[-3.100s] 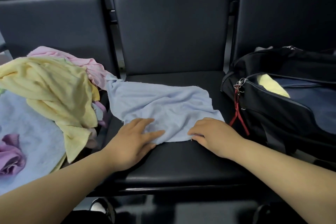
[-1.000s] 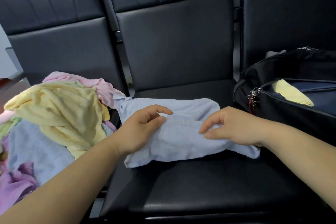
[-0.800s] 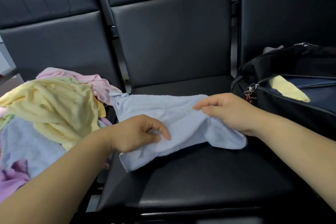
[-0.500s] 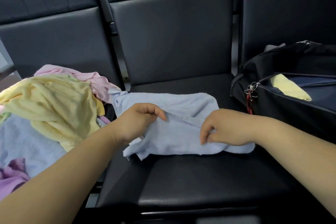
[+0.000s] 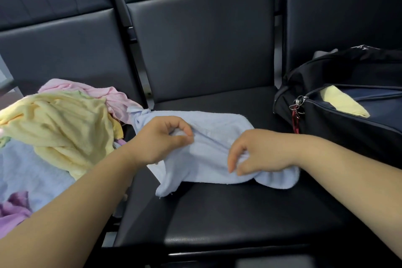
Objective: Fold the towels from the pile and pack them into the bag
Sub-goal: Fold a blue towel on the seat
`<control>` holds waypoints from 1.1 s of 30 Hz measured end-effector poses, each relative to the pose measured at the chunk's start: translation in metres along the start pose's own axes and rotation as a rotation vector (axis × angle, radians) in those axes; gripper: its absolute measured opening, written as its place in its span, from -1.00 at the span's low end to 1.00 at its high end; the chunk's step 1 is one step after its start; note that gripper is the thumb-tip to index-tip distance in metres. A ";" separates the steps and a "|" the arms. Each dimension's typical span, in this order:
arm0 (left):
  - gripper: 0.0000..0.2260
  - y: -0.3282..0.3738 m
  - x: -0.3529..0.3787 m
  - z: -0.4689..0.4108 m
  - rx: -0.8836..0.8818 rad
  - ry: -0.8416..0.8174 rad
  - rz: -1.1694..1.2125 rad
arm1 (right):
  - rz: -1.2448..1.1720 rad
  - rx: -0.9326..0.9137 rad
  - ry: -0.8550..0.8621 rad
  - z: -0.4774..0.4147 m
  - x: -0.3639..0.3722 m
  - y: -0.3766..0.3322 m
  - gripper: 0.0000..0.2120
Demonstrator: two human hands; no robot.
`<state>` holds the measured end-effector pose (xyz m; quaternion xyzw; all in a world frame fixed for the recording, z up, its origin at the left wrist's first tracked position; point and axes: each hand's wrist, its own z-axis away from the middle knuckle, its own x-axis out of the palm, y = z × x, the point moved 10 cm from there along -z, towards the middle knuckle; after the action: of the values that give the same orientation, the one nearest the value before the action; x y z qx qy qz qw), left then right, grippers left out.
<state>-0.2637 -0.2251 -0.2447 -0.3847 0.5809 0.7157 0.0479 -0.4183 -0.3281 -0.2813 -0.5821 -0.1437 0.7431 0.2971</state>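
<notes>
A light blue towel (image 5: 213, 150) lies folded over on the middle black seat. My left hand (image 5: 158, 139) pinches its left part between thumb and fingers. My right hand (image 5: 258, 152) grips a bunch of cloth at the right part, fingers curled. A pile of towels (image 5: 61, 128) covers the left seat, yellow and pink on top, pale blue and purple below. A black bag (image 5: 348, 119) stands open on the right seat with a yellow towel (image 5: 343, 102) inside.
The middle seat (image 5: 228, 213) shows bare black cushion in front of the towel. Dark seat backs (image 5: 204, 41) rise behind. A red zipper pull (image 5: 295, 119) hangs at the bag's near corner.
Both hands have folded the far edge of the blue towel toward me and taken new grips on it. The towel's left corner now hangs toward the seat front.
</notes>
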 end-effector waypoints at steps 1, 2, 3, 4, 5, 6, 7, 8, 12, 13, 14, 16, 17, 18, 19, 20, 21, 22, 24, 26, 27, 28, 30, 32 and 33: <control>-0.95 0.004 0.002 0.001 0.034 -0.037 -0.016 | 0.120 0.041 -0.023 -0.002 0.003 0.008 -0.82; -0.95 0.009 0.007 0.004 0.062 -0.090 -0.043 | 0.177 0.059 -0.001 -0.003 0.000 0.013 -0.78; -0.93 0.012 0.013 0.007 0.080 -0.142 -0.071 | 0.177 0.061 0.048 -0.004 -0.007 0.017 -0.75; -0.88 0.013 0.019 0.010 0.085 -0.199 -0.091 | 0.112 0.052 0.116 -0.003 -0.017 0.020 -0.72; -0.83 0.011 0.025 0.012 0.085 -0.252 -0.105 | -0.007 0.052 0.192 -0.002 -0.028 0.022 -0.69; -0.80 0.011 0.030 0.013 0.090 -0.297 -0.119 | -0.148 0.056 0.284 -0.001 -0.039 0.025 -0.67; -0.80 0.010 0.033 0.013 0.105 -0.315 -0.133 | -0.280 0.048 0.382 0.001 -0.049 0.027 -0.65; -0.83 0.011 0.032 0.012 0.122 -0.304 -0.141 | -0.404 0.022 0.460 0.004 -0.057 0.024 -0.63; -0.76 0.001 0.009 0.002 0.017 -0.058 -0.013 | -0.583 -0.108 0.345 0.004 -0.047 -0.002 -0.72; -0.72 -0.003 0.005 0.002 -0.037 0.001 0.131 | -0.504 -0.108 0.240 0.003 -0.038 -0.005 -0.78; -0.69 -0.003 0.002 0.001 -0.068 0.042 0.264 | -0.362 -0.095 0.135 0.003 -0.028 -0.006 -0.84; -0.67 0.003 0.004 -0.001 -0.057 0.062 0.402 | -0.096 -0.039 -0.027 0.004 -0.009 -0.002 -0.85; -0.68 0.008 0.007 0.000 -0.038 0.051 0.429 | -0.042 -0.006 -0.056 0.003 -0.006 0.001 -0.83; -0.71 0.013 0.011 0.000 -0.028 0.021 0.449 | -0.037 0.020 -0.041 0.004 -0.008 0.003 -0.81; -0.74 0.018 0.015 0.002 -0.018 -0.019 0.454 | -0.041 0.031 0.006 0.003 -0.016 0.005 -0.80; -0.80 0.022 0.018 0.003 0.004 -0.063 0.429 | -0.039 0.028 0.072 0.004 -0.027 0.006 -0.80; -0.87 0.026 0.021 0.005 0.036 -0.116 0.356 | -0.049 0.018 0.139 0.007 -0.038 0.009 -0.80; -0.90 0.028 0.024 0.007 0.071 -0.175 0.224 | -0.080 0.007 0.200 0.010 -0.049 0.011 -0.80; -0.82 0.028 0.033 0.010 0.138 -0.278 -0.069 | -0.190 -0.033 0.288 0.017 -0.066 0.012 -0.81; -0.80 0.031 0.036 0.010 0.192 -0.294 -0.201 | -0.258 -0.079 0.344 0.021 -0.071 0.006 -0.77; -0.82 0.034 0.031 0.009 0.206 -0.252 -0.196 | -0.275 -0.096 0.382 0.021 -0.072 0.002 -0.75; -0.82 0.035 0.023 0.007 0.202 -0.180 -0.160 | -0.300 -0.107 0.432 0.022 -0.074 -0.001 -0.73; -0.76 0.030 0.002 0.002 0.143 -0.019 -0.016 | -0.359 -0.127 0.503 0.023 -0.076 -0.006 -0.73; -0.77 0.021 -0.013 -0.001 0.081 0.115 0.170 | -0.373 -0.149 0.407 0.021 -0.068 -0.015 -0.83; -0.82 0.020 -0.017 -0.001 0.066 0.163 0.246 | -0.337 -0.136 0.296 0.019 -0.058 -0.017 -0.87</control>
<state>-0.2613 -0.2263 -0.2185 -0.3657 0.6489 0.6630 -0.0747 -0.4228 -0.3472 -0.2214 -0.6713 -0.2433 0.5782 0.3949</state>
